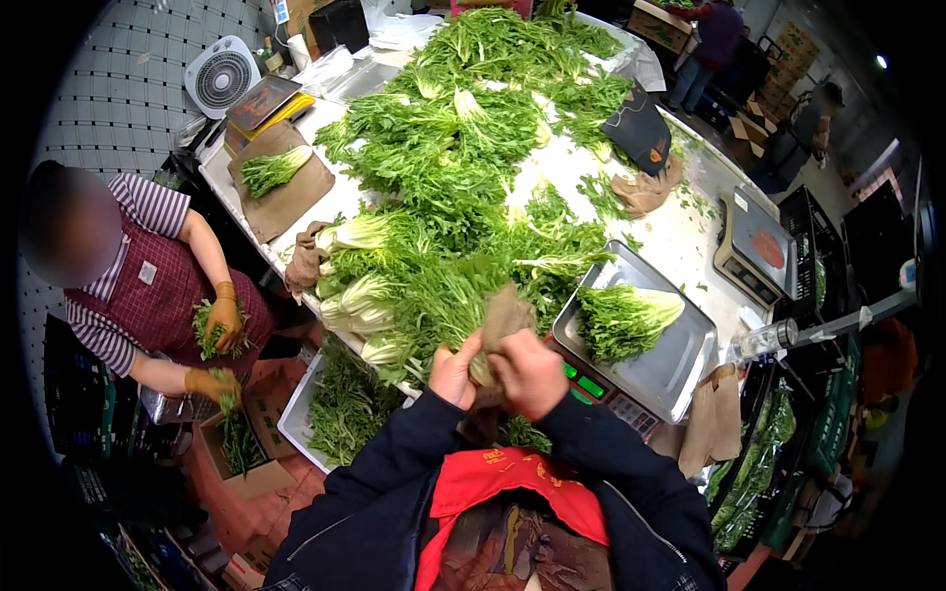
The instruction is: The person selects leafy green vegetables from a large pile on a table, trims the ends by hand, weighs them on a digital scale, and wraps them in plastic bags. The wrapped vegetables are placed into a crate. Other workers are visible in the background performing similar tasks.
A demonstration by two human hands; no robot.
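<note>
A bunch of frilly leafy greens [463, 295] points away from me at the near edge of the table, its stem end toward my body. My left hand [455, 376] is closed round the stems. My right hand [529, 374] grips a brown cloth [509, 313] against the same stem end. Just right of my hands, a metal weighing tray [680, 369] bears another bunch of greens [631, 317] with pale stems. Below that tray, the scale's display [583, 384] glows green. Trimmed bunches with white stem ends [360, 305] lie to the left of my hands.
Loose greens [443, 128] heap over the white table [734, 197]. A second scale [757, 246] stands at the right; a dark cap [639, 128] lies farther back. At the left, a gloved co-worker [148, 266] handles greens above a cardboard box [261, 478]. A white crate [301, 409] holds more greens.
</note>
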